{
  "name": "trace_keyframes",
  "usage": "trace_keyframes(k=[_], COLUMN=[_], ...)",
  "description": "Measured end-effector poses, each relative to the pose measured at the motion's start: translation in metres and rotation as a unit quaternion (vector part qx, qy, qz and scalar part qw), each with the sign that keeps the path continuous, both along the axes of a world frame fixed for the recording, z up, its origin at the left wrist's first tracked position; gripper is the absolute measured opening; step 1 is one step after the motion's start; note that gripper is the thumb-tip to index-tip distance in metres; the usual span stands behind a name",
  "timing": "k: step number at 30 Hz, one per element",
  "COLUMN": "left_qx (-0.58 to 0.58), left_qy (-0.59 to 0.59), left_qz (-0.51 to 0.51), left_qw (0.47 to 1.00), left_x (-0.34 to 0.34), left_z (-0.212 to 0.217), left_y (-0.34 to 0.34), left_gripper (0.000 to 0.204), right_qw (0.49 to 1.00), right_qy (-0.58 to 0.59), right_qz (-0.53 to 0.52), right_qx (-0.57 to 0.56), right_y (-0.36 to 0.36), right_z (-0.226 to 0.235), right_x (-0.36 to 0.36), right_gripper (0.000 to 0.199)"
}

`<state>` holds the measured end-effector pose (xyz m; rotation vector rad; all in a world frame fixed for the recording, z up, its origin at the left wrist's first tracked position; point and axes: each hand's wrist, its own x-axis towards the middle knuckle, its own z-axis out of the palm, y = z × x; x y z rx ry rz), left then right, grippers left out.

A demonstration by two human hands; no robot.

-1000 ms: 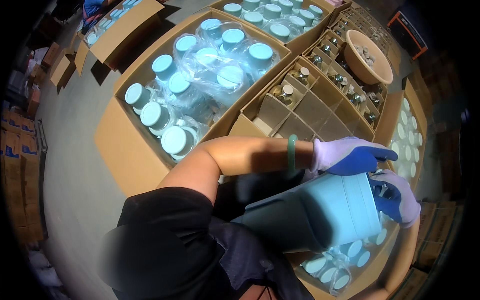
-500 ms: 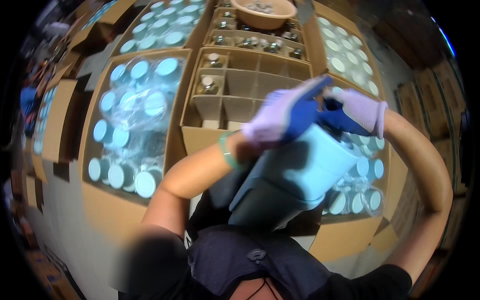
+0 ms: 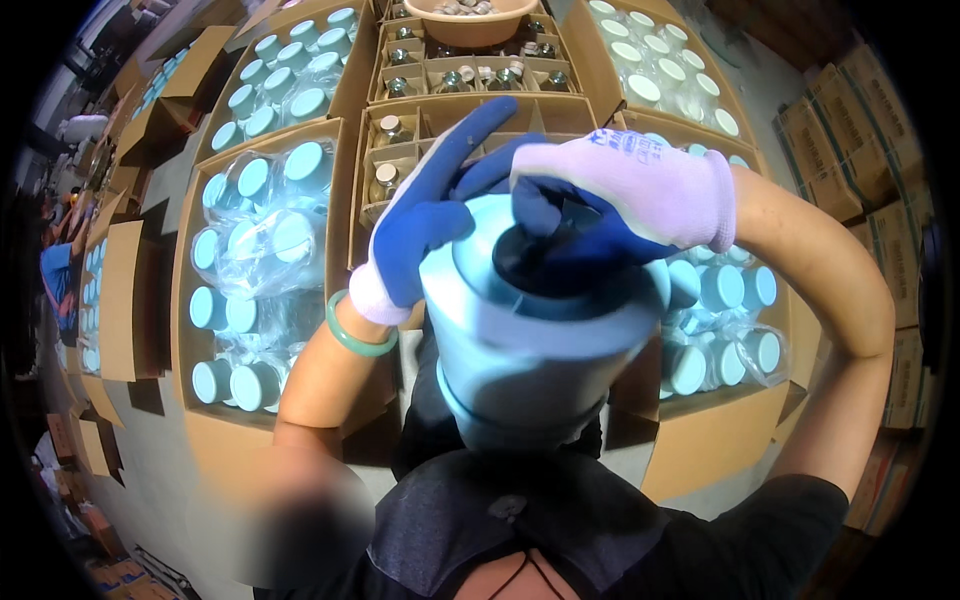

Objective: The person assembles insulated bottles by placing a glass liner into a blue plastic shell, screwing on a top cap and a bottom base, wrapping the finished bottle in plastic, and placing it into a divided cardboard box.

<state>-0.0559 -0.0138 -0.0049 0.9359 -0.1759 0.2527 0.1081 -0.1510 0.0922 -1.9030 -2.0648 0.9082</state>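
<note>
A large pale blue insulated jug (image 3: 530, 350) is raised close in front of the camera, its top facing me. My left hand (image 3: 425, 215), in a blue-palmed white glove with a green bangle at the wrist, presses against the jug's left upper side. My right hand (image 3: 620, 195), gloved the same way, is closed over the dark lid (image 3: 540, 255) on top of the jug. Both forearms are lifted and bent toward the jug.
Open cardboard boxes lie below: one on the left (image 3: 195, 330) packed with pale blue-capped jars in plastic wrap, a divided box (image 3: 440, 110) with small glass bottles, a tan bowl (image 3: 470, 20) at the top, more capped jars on the right (image 3: 730, 340). Stacked cartons (image 3: 850, 130) stand far right.
The jug has come up from lap height to right in front of the camera. My right hand has moved onto its lid, and the view has swung to centre over the boxes.
</note>
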Motion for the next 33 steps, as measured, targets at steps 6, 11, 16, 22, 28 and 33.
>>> trace_keyframes(k=[6,11,16,22,28,33], left_qx=[0.111,0.185,0.193,0.133,0.083,0.055], left_qy=[0.064,0.025,0.053,0.047,0.072,0.123], left_qz=[0.034,0.09,0.143,0.141,0.119,0.051], left_qw=[0.991,0.978,0.969,0.98,0.987,0.99], left_x=[0.053,0.055,0.013,-0.01,0.014,0.071], left_z=[-0.043,-0.058,-0.064,-0.076,-0.072,-0.077], left_y=[0.01,0.021,0.053,0.075,0.061,0.041], left_gripper=[0.064,0.059,0.067,0.071,0.069,0.06], right_qw=[0.986,0.988,0.961,0.971,0.826,0.685], right_qy=[-0.151,-0.008,-0.066,-0.197,0.111,0.052], right_qz=[-0.062,-0.115,-0.029,-0.089,-0.478,-0.563], right_qx=[-0.023,0.105,0.266,0.105,0.278,0.46], right_y=[0.009,-0.003,-0.124,-0.144,-0.035,0.006], right_z=[-0.043,-0.085,-0.236,-0.299,-0.254,-0.206], right_x=[0.027,0.073,0.073,-0.052,0.112,0.22], right_gripper=[0.042,0.032,0.053,0.031,0.034,0.03])
